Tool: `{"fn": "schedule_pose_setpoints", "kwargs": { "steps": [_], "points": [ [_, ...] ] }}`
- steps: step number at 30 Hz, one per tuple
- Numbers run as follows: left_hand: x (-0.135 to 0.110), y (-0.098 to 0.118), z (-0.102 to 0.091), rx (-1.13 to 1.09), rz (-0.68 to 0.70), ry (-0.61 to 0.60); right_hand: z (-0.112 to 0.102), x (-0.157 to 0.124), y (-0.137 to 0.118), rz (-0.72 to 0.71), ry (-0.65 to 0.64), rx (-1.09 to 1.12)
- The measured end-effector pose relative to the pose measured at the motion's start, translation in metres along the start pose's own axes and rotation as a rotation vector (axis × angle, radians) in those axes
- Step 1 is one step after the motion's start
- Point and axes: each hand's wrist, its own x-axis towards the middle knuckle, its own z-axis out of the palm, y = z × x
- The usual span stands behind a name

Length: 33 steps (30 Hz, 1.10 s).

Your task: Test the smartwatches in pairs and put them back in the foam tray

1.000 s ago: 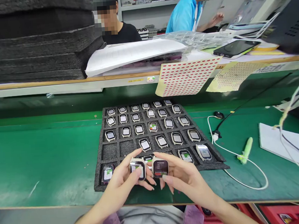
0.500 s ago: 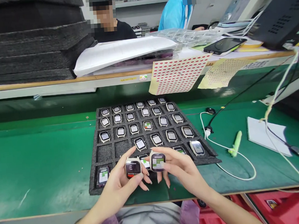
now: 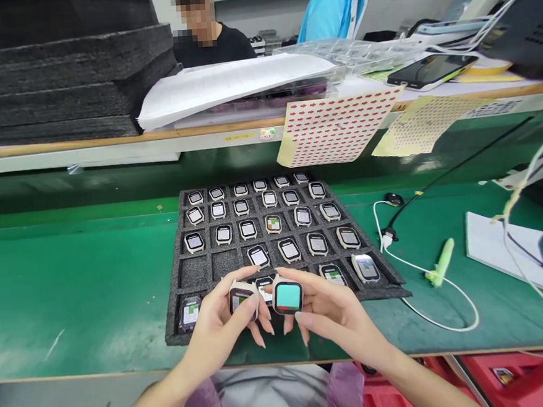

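My left hand [image 3: 226,312] is closed around a smartwatch [image 3: 238,297] with a pale case, its thumb lying across the screen. Beside it, my right hand [image 3: 327,299] grips a second smartwatch [image 3: 288,296], whose lit screen is turquoise with a red band along the bottom. The right thumb rests at that watch's lower right edge. Both watches are held above the near side of a black foam tray [image 3: 193,274], where many lit watches lie in separate compartments. One tray watch [image 3: 264,289] is partly hidden behind my hands.
Right of the tray lie a white cable [image 3: 454,284], a light green pen-like object [image 3: 443,263] and white paper [image 3: 502,246]. A shelf edge [image 3: 123,150] crosses the back, bearing stacked black foam [image 3: 59,88] and a phone [image 3: 432,70]. Two people are beyond it.
The right watch's screen has gone from a green-and-white grid to turquoise and red, and my right thumb has moved off it. My left thumb has slid up over its watch's screen.
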Motion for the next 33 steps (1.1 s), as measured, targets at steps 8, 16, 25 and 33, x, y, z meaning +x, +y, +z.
{"fn": "schedule_pose_setpoints", "kwargs": {
  "steps": [8,16,25,33],
  "points": [
    [-0.003,-0.001,-0.005,-0.105,0.017,-0.075,0.001,0.002,0.007,0.046,0.086,-0.082],
    [-0.008,-0.002,-0.012,-0.034,-0.044,-0.024,-0.002,0.015,0.006,0.096,-0.07,-0.39],
    [-0.01,0.0,-0.059,0.585,0.102,0.14,0.016,0.101,0.033,-0.256,-0.317,-1.144],
    [0.014,0.019,-0.12,1.412,0.333,0.104,-0.006,0.112,0.016,-0.282,-0.346,-1.385]
  ]
}}
